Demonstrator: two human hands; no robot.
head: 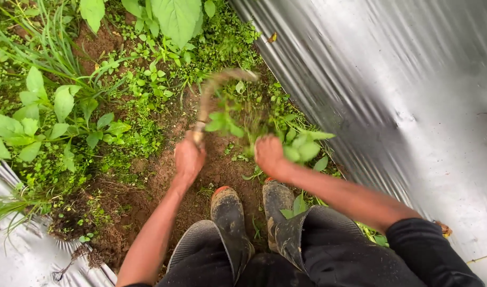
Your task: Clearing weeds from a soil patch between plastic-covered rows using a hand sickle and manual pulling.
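While two muddy boots [233, 215] stand on bare soil [148, 180], the left hand [189, 158] grips one curved sickle [210, 95] and the right hand [269, 154] clutches one weed clump [243, 119], fingers closed.

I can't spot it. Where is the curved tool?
In the head view, the curved tool is left of centre, gripped by the left hand, its blurred blade arching over the weeds that the right hand grabs.

Curved sickle [211, 95], blurred, perhaps mid-swing; uprooted green weeds [227, 123] bunched upright.
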